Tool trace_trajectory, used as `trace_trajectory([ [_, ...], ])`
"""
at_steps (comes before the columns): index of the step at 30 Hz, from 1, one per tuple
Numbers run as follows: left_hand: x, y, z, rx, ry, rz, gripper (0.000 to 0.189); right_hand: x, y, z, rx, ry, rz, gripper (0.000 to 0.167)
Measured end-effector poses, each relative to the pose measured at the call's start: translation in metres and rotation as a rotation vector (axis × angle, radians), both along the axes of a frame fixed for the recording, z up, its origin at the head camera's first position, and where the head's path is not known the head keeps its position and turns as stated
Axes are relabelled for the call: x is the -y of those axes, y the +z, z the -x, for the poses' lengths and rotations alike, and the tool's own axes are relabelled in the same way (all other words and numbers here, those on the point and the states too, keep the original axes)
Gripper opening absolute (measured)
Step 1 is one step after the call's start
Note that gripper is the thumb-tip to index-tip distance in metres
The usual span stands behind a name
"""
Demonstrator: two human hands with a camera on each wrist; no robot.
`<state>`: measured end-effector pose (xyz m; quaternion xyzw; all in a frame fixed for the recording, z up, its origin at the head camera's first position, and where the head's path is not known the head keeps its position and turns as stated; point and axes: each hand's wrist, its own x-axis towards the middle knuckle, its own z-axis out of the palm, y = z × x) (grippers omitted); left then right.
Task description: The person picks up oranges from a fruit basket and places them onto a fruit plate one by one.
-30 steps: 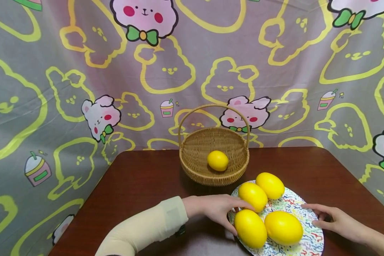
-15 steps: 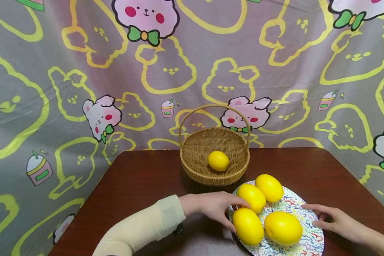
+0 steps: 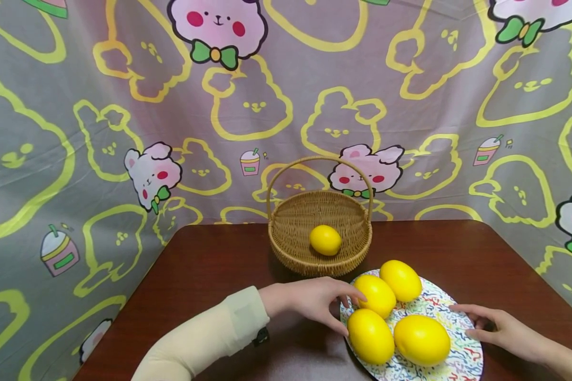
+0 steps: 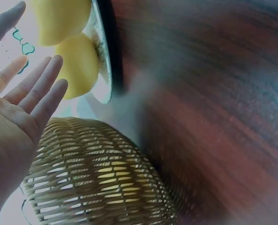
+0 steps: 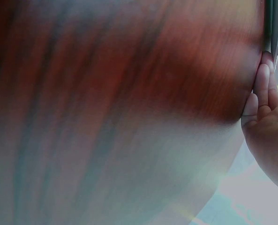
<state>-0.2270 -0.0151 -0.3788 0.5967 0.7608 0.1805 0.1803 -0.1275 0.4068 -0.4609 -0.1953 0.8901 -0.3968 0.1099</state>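
In the head view, several yellow lemons sit on a round plate (image 3: 464, 352) with a colourful squiggle pattern. My left hand (image 3: 314, 301) is at the plate's left edge, fingers spread beside the near-left lemon (image 3: 371, 337) and the lemon behind it (image 3: 375, 296); nothing is in its grasp. Its fingers look fairly straight in the left wrist view. My right hand (image 3: 510, 330) holds the plate's right rim, some fingers tucked below the edge in the right wrist view. Two more lemons are the front-right one (image 3: 421, 340) and the rear one (image 3: 400, 280).
Behind the plate stands a wicker basket (image 3: 286, 248) with a tall arched handle and one lemon (image 3: 325, 240) inside. Everything rests on a dark brown wooden table (image 3: 209, 264). A patterned cloth (image 3: 267, 121) hangs around its back and sides.
My left hand has drawn back slightly leftward from the lemons. The two left lemons and the rear one have shifted a little on the plate. My right hand stays at the rim.
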Motion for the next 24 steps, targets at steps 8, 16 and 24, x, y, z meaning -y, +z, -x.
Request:
trace_trajectory([
  [8,0.008,0.018,0.001,-0.019,0.053,-0.025,0.063,0.0,0.0,0.001,0.013,-0.012,-0.001,0.045],
  [16,0.013,0.033,0.008,-0.053,0.076,-0.097,0.061,-0.001,-0.001,0.001,0.015,-0.015,-0.005,0.045],
  [24,0.014,0.046,0.014,-0.043,0.129,-0.141,0.057,-0.001,-0.003,0.002,0.033,-0.026,-0.007,0.047],
])
